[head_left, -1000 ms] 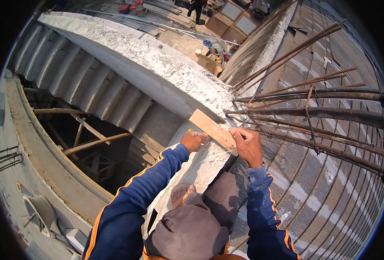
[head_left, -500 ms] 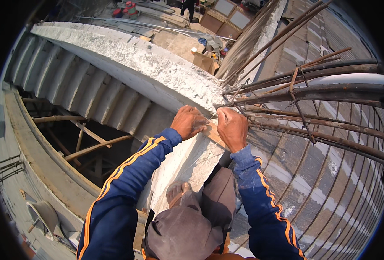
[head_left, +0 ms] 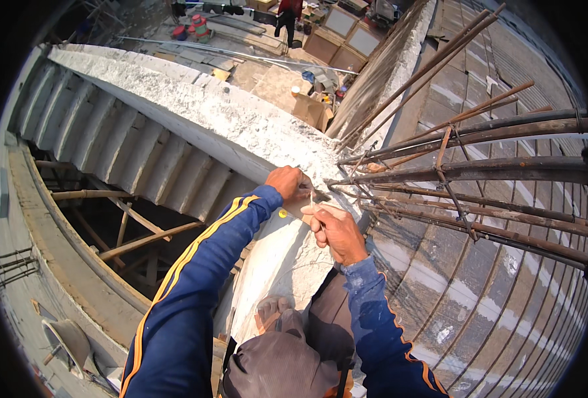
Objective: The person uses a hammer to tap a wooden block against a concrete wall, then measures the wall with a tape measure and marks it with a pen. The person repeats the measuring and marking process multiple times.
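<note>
Concrete stairs [head_left: 131, 149] left, wooden poles [head_left: 151, 241] crossing the dark opening [head_left: 168, 215] beside them. Grey pan [head_left: 71, 338] lower left. Far ground [head_left: 274, 86] up top: person [head_left: 286, 23] standing, framed panels [head_left: 340, 24] just to the right, red tubs [head_left: 199, 30] further left.

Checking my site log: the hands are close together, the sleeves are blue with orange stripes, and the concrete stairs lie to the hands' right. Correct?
No: the head view shows the concrete stairs to the left of the left hand and right hand, which are close together; the blue sleeves are indeed orange-striped.
</note>
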Demonstrator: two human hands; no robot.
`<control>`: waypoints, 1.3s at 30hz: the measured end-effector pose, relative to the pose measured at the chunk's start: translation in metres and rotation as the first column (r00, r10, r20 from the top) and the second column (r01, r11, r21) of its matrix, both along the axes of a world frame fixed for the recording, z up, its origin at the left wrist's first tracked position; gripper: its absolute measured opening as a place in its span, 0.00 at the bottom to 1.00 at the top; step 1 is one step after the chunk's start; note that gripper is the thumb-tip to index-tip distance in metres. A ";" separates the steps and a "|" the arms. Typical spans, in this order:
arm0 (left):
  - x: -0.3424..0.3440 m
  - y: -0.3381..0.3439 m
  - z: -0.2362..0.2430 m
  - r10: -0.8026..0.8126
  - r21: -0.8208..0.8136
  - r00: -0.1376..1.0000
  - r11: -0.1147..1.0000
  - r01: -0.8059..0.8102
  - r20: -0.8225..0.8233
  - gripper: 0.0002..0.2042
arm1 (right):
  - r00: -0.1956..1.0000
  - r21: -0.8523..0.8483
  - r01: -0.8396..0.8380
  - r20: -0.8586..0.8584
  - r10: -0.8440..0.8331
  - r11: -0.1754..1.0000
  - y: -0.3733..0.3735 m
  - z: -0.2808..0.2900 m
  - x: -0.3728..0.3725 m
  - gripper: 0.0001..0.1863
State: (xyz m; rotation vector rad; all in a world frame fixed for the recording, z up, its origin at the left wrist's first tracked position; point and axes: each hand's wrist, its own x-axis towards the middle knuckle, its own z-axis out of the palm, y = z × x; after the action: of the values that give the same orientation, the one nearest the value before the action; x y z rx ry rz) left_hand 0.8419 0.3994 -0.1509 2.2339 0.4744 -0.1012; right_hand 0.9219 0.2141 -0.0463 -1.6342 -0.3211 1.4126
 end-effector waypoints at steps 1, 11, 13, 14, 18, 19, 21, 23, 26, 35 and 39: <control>0.003 0.002 0.000 0.009 0.026 1.000 1.000 -0.009 -0.008 0.11 | 0.954 0.029 0.042 -0.298 -0.031 0.999 -0.010 -0.002 -0.003 0.22; 0.008 0.005 -0.012 0.080 -0.035 0.997 0.996 -0.079 0.008 0.13 | 0.903 0.014 0.003 -0.430 0.004 1.000 -0.035 -0.058 -0.064 0.23; 0.007 0.009 -0.014 0.168 -0.190 0.984 0.966 -0.175 -0.054 0.12 | 0.876 0.171 0.007 -0.475 0.076 0.985 -0.031 -0.039 -0.056 0.25; 0.007 0.011 -0.014 0.168 -0.188 0.985 0.967 -0.173 -0.040 0.11 | 0.879 0.235 0.035 -0.469 0.082 0.971 -0.027 -0.025 -0.052 0.25; 0.014 0.012 -0.013 0.123 -0.111 0.988 0.985 -0.133 -0.091 0.12 | 0.966 0.428 0.005 -0.235 0.106 0.904 0.004 0.034 -0.047 0.23; 0.015 0.012 -0.012 0.101 -0.085 0.991 0.990 -0.108 -0.087 0.12 | 0.987 0.471 -0.050 -0.114 0.117 0.881 0.014 0.049 -0.046 0.22; 0.016 0.012 -0.012 0.083 -0.069 0.993 0.994 -0.089 -0.086 0.13 | 0.872 0.410 -0.406 0.441 0.212 0.816 0.043 0.076 -0.050 0.21; 0.015 0.012 -0.013 0.094 -0.113 0.992 0.988 -0.104 -0.090 0.14 | 0.710 0.397 -0.489 0.698 0.091 0.777 0.067 0.105 -0.073 0.23; 0.013 0.015 -0.018 0.149 -0.282 0.980 0.942 -0.181 -0.128 0.14 | 0.680 0.500 -0.559 0.733 0.021 0.661 0.119 0.134 -0.104 0.24; 0.007 0.029 -0.044 0.200 -0.668 0.979 0.724 -0.170 -0.032 0.13 | 0.550 0.226 -0.328 0.835 -0.009 0.917 0.073 0.070 -0.044 0.13; 0.003 0.032 -0.049 0.254 -0.757 0.965 0.616 -0.218 -0.070 0.13 | 0.421 -0.263 -0.076 0.866 0.270 0.962 0.039 -0.029 -0.014 0.20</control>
State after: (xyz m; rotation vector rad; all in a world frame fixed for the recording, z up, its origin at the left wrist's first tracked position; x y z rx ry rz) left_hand 0.8452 0.4311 -0.1999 1.3134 0.5685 -0.0895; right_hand 0.9077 0.2531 -0.0757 -2.4873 -1.0323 0.5316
